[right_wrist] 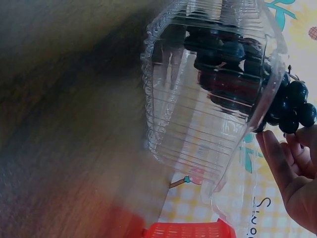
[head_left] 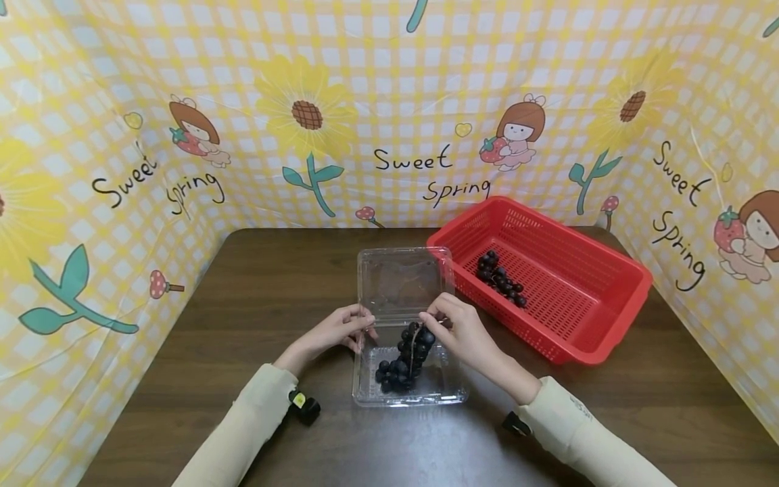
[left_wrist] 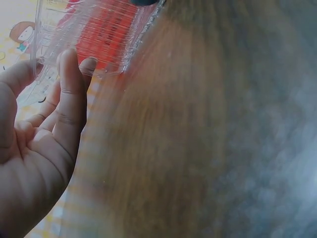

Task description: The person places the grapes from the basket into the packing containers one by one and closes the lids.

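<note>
A clear plastic clamshell box (head_left: 371, 392) lies on the table with its lid (head_left: 398, 287) raised back. My left hand (head_left: 337, 329) pinches the box's left side near the hinge; in the left wrist view, the hand (left_wrist: 44, 124) has its thumb and fingers at the clear plastic edge. With its fingertips, my right hand (head_left: 462, 331) holds the upper end of a bunch of dark grapes (head_left: 408, 362). The bunch's lower part is inside the box, and its top rises above the rim. In the right wrist view, the grapes (right_wrist: 230, 64) show through the box wall, some outside it by the fingers.
At the back right stands a red perforated basket (head_left: 584, 338), close to the box's lid. A smaller bunch of dark grapes (head_left: 500, 277) lies inside it. Behind the brown wooden table (head_left: 274, 270) hangs a yellow checked cloth (head_left: 243, 81), also along both sides.
</note>
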`<state>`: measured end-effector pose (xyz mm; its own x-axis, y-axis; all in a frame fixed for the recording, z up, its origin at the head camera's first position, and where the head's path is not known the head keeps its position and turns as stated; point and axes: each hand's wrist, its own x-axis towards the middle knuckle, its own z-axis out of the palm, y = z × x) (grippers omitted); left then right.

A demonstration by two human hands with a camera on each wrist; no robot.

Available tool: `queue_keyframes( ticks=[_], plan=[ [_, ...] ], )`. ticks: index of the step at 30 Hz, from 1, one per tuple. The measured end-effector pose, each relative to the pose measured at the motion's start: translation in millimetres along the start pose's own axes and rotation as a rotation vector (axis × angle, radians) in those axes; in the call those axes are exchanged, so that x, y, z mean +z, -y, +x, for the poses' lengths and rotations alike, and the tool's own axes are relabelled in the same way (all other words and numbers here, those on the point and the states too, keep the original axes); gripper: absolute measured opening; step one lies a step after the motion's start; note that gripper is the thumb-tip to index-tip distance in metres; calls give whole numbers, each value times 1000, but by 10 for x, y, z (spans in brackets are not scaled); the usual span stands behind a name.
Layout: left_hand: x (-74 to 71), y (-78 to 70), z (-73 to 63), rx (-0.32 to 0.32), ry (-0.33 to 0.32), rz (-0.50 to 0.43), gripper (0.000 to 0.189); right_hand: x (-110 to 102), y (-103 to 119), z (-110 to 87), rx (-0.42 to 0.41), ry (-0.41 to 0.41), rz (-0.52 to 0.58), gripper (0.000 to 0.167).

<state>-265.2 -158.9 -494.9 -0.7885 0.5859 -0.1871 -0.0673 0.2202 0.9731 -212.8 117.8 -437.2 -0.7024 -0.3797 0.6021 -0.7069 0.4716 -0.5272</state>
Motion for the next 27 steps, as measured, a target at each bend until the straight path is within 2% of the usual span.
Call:
queue_keyframes(
  ticks=[20, 27],
  plan=[
    [-2, -7, -9, 1, 0, 17, 36, 33, -9, -39, 62, 26, 1, 15],
    [4, -2, -7, 8, 2, 4, 36, 89, -49, -79, 48, 21, -9, 17]
  ],
)
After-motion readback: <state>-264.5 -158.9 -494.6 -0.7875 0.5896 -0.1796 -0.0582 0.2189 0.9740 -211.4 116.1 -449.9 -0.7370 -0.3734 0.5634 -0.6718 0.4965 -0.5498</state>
